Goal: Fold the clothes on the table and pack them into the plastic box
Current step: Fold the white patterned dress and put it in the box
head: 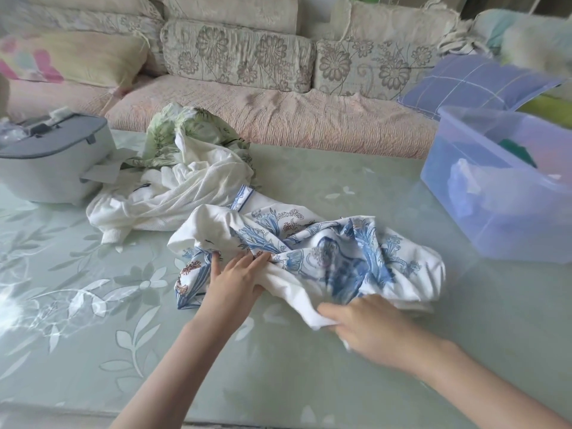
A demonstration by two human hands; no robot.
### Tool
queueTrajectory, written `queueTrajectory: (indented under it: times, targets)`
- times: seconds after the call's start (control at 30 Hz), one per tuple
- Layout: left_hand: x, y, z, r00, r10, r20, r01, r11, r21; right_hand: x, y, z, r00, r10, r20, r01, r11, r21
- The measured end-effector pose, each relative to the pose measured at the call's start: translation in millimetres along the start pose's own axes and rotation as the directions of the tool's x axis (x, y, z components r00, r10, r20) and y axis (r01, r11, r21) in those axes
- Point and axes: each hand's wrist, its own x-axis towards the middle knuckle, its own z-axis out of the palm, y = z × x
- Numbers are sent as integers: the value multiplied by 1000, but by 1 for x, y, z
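While the right hand [371,329] pinches the floral garment [340,249], spread it flat first. Whether the left hand [235,283] grips is unclear.
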Motion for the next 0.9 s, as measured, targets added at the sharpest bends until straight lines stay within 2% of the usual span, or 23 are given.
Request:
queueTrajectory:
  times: [0.03, 0.07, 0.1, 0.17, 0.23, 0.27, 0.33, 0.37, 0.43, 0.47, 0.53, 0.6, 0.73, 0.83, 0.9]
  targets:
    - [0, 0, 1, 1000, 11, 9, -11, 1000, 5, 1, -6, -8, 993, -33, 117, 18, 992, 126]
    - [-1, 1, 1, 999, 11, 37, -12, 1000, 22, 3, -11, -18, 958, -46, 283, -35, 961, 274]
    - [-1, 1, 1, 998, 9, 62, -11, 999, 39, 4, -13, -24, 925, -67, 374, -88, 920, 383]
    - [0, 1, -1, 997, 1, 83, -6, 999, 52, 8, -9, -29, 915, -35, 402, -220, 793, 568]
    - [1, 1, -5, 997, -7, 82, 3, 999, 42, 18, 7, -28, 950, 127, 286, -294, 676, 676]
    - [1, 2, -7, 998, -1, 65, -1, 1000, 29, 26, 18, -25, 956, 238, 170, -290, 696, 657]
    - [1, 3, -11, 1000, 16, -6, -16, 1000, -13, 45, 42, -22, 930, 367, -26, -304, 806, 509]
    - [1, 4, -14, 998, 25, -61, -27, 999, -34, 54, 53, -20, 917, 398, -23, -353, 839, 414]
    - [1, 3, -17, 984, 49, -173, -62, 996, -71, 71, 67, -15, 879, 449, 159, -476, 822, 312]
    - [2, 2, -18, 975, 55, -216, -74, 994, -82, 78, 70, -11, 851, 460, 252, -522, 793, 315]
    - [3, 2, -19, 969, 59, -238, -82, 993, -87, 94, 75, -1, 827, 455, 330, -552, 771, 319]
    - [1, 5, -19, 970, 75, -230, -94, 993, -72, 113, 75, 5, 838, 453, 304, -536, 789, 301]
    - [-3, 14, -14, 979, 139, -149, -149, 987, -55, 154, 62, 13, 850, 438, 293, -527, 693, 491]
    - [-5, 19, -9, 972, 204, -114, -211, 976, -52, 170, 51, 22, 879, 393, 268, -468, 819, 332]
    - [-4, 19, -7, 964, 240, -116, -248, 967, -63, 169, 48, 20, 890, 419, 181, -456, 836, 304]
